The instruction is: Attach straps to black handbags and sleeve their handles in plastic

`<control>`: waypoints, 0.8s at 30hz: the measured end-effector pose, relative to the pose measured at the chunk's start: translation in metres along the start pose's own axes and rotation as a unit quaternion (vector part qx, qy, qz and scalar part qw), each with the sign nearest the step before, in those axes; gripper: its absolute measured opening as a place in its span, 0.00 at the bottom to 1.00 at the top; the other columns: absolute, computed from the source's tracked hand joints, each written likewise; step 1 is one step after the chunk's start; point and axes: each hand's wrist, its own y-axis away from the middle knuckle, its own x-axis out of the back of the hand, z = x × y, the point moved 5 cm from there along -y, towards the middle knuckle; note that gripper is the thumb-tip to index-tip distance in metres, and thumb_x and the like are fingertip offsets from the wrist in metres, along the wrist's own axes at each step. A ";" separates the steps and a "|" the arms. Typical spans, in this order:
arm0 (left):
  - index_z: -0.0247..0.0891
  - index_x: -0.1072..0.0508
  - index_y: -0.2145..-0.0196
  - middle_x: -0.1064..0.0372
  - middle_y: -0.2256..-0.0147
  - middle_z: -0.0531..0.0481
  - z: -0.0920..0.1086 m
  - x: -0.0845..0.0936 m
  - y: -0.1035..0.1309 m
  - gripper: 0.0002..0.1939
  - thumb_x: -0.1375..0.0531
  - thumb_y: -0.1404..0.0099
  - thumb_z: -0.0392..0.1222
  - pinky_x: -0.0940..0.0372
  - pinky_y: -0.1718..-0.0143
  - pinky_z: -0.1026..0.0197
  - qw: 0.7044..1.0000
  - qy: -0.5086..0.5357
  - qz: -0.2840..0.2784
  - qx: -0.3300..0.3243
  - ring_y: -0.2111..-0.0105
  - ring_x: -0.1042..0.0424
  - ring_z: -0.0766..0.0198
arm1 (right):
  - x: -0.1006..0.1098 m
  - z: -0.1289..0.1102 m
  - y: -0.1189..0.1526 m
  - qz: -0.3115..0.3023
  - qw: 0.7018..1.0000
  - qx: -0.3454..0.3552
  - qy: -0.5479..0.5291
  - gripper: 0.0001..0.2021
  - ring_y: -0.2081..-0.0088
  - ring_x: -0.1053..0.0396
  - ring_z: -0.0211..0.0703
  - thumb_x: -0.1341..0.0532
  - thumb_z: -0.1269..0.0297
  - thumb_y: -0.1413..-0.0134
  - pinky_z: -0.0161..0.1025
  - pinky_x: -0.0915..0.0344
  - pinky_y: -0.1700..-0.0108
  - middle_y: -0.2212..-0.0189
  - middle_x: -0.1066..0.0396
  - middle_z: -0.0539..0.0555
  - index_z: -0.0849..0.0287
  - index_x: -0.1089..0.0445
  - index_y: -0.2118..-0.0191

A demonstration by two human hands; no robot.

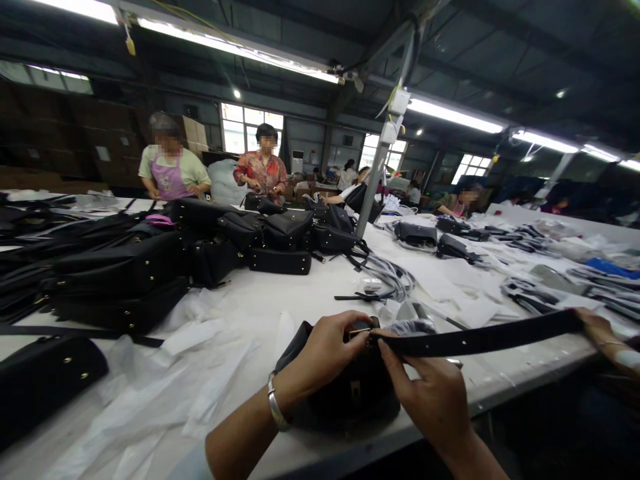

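A black handbag (350,393) lies on the table edge in front of me. At its top my left hand (327,347), with a silver bracelet at the wrist, pinches a gold-coloured buckle (359,331) between thumb and fingers. My right hand (430,390) is closed on one end of a black strap (465,341) with punched holes, right beside the buckle. The strap stretches to the right, where another person's hand (595,327) touches its far end. Whether the strap tip passes through the buckle is hidden by my fingers.
Black bags (287,230) are piled across the left and middle of the white table (280,293). Crumpled white wrapping (165,393) lies at left. Bundled grey straps (395,277) sit beside a metal post (380,173). Co-workers (263,163) stand across the table.
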 end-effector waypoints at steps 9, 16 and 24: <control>0.41 0.24 0.53 0.23 0.54 0.47 0.001 0.022 0.013 0.14 0.47 0.27 0.44 0.35 0.50 0.59 0.994 -0.018 0.100 -0.032 0.53 0.26 0.58 | -0.010 0.032 -0.015 -0.053 0.956 -0.247 -0.148 0.16 0.67 0.21 0.51 0.36 0.50 0.44 0.41 0.25 0.64 0.68 0.19 0.54 0.56 0.21 0.60; 0.41 0.22 0.59 0.22 0.60 0.49 -0.008 0.034 0.045 0.08 0.42 0.31 0.40 0.33 0.55 0.60 0.987 -0.051 0.151 -0.007 0.59 0.25 0.59 | -0.013 0.033 -0.011 -0.049 0.914 -0.310 -0.258 0.19 0.68 0.21 0.50 0.32 0.48 0.50 0.41 0.24 0.63 0.67 0.19 0.55 0.59 0.21 0.61; 0.41 0.24 0.48 0.25 0.49 0.45 -0.025 0.035 -0.001 0.16 0.43 0.30 0.46 0.37 0.45 0.55 0.978 0.102 -0.176 0.053 0.48 0.28 0.55 | -0.016 0.029 -0.016 -0.049 0.894 -0.317 -0.313 0.18 0.70 0.22 0.49 0.31 0.49 0.52 0.40 0.25 0.66 0.73 0.21 0.55 0.62 0.21 0.67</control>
